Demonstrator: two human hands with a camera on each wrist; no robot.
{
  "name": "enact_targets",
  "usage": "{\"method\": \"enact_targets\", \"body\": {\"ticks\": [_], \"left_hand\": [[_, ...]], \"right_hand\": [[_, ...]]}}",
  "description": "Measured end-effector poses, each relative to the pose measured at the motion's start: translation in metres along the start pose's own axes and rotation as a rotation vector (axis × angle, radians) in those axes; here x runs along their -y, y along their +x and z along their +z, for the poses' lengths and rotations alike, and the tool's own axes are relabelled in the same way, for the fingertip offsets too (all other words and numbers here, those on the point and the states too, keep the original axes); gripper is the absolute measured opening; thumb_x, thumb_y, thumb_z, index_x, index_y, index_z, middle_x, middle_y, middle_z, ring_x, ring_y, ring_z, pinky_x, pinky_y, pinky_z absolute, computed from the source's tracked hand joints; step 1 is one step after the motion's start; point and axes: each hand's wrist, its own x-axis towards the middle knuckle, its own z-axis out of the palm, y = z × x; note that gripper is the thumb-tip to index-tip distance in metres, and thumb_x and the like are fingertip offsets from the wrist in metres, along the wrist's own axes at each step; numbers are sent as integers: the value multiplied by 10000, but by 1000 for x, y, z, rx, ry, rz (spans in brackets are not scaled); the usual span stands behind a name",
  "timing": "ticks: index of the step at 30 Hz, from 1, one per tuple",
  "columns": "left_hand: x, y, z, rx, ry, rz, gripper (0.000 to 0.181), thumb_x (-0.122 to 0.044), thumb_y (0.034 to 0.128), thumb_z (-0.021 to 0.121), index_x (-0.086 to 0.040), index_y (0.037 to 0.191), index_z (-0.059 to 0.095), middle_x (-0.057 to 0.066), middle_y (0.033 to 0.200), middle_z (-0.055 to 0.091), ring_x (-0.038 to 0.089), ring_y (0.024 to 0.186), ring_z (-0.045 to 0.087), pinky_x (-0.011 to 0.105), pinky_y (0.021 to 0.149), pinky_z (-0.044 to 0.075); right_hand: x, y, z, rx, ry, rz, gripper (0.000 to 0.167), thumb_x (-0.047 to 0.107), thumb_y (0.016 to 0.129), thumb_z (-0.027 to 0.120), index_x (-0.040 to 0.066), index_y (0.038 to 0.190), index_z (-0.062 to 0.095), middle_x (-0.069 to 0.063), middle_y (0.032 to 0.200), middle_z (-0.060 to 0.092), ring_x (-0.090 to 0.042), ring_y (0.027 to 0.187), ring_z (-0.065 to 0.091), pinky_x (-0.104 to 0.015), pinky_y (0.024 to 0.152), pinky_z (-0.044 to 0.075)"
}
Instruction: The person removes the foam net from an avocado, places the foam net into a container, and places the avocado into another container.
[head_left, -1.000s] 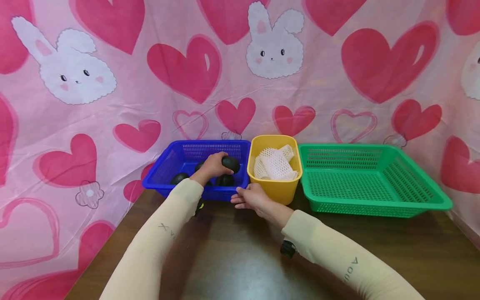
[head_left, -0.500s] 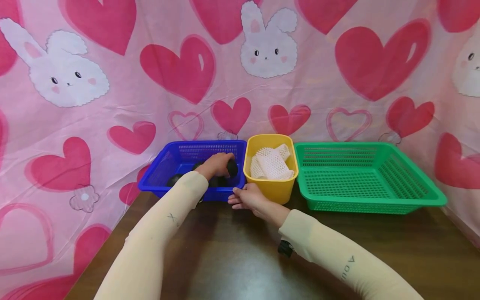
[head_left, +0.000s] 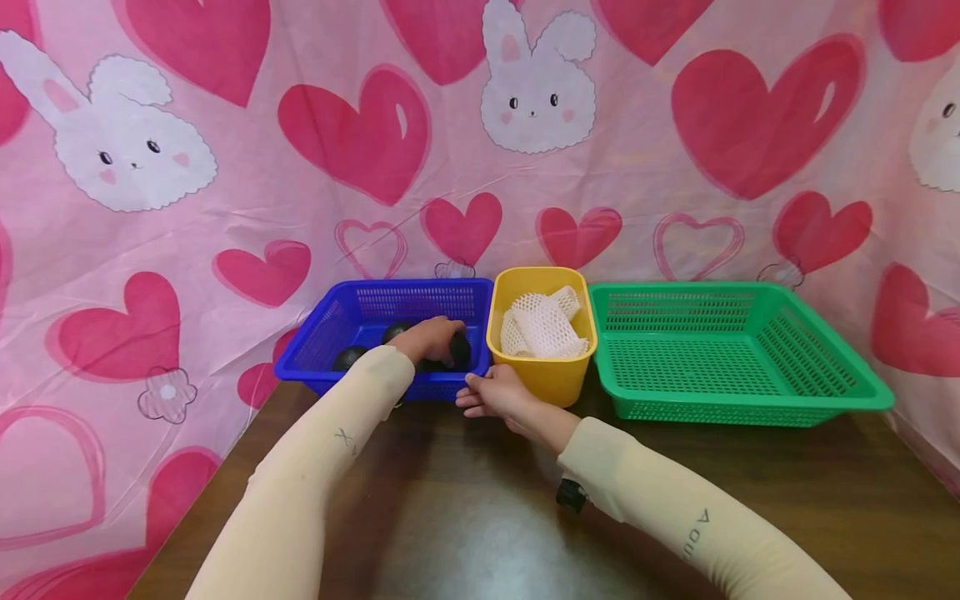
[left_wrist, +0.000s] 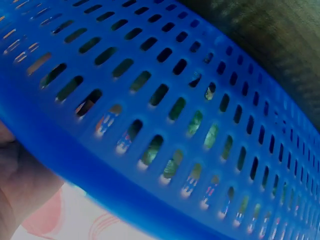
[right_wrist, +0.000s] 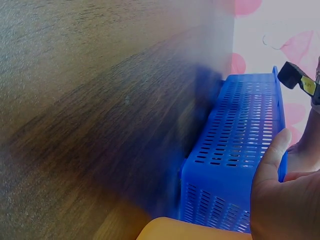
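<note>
In the head view, my left hand [head_left: 427, 339] is inside the blue basket [head_left: 300, 371], near its right end. Its fingers curl over a dark oval fruit [head_left: 461, 353] that looks like an avocado; the hand hides part of it. More such dark fruits [head_left: 348, 358] lie in the basket, partly covered by the arm. My right hand [head_left: 498, 394] is at the basket's front right corner, fingers extended and thumb on top. The right wrist view has this hand [right_wrist: 285, 200] against the basket's rim. Through the basket's slotted wall [left_wrist: 150, 100], the left wrist view gives only green and coloured patches.
Right of the blue basket stands a yellow bin [head_left: 543, 379] holding white foam net sleeves [head_left: 547, 325]. A wide green basket [head_left: 697, 408] stands beyond it. All rest on a brown wooden table [head_left: 480, 500] before a pink heart-patterned cloth [head_left: 630, 167].
My left hand has lowered the dark fruit from above the others into the right end of the blue basket. The right hand stays at the corner. The head view has shifted slightly.
</note>
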Motion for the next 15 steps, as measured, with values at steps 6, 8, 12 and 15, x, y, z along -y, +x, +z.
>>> {"method": "enact_targets", "body": {"ticks": [6,8,12,15], "left_hand": [[2,-4,1,1,-25,-17,595,-146,839,766,-122,1379,518,197,1356,491,337,1219,489,496,1047,365],[4,-5,1,4,-34,-24,605,-140,850,754,-120,1399,501,220,1391,451,357,1226,484,509,1043,364],[7,-7,0,7,-53,-60,625,-154,857,746,-130,1422,480,227,1414,411,366,1216,486,513,1033,374],[8,-10,-2,0,-63,-85,623,-192,866,734,-128,1429,474,228,1424,400,381,1226,478,521,1033,370]], "right_hand": [[1,-1,1,-10,-6,-4,178,69,1008,513,-86,931,552,-145,801,683,-221,718,699,-327,632,572],[0,-1,1,-11,-7,-5,173,69,1008,513,-83,933,546,-145,800,682,-225,723,700,-326,631,572],[0,-1,1,-8,-13,-6,165,70,1010,509,-81,948,537,-153,813,681,-222,725,699,-329,638,572],[0,-2,0,-9,-18,0,162,74,1011,508,-73,950,535,-153,817,679,-225,732,699,-329,642,573]]}}
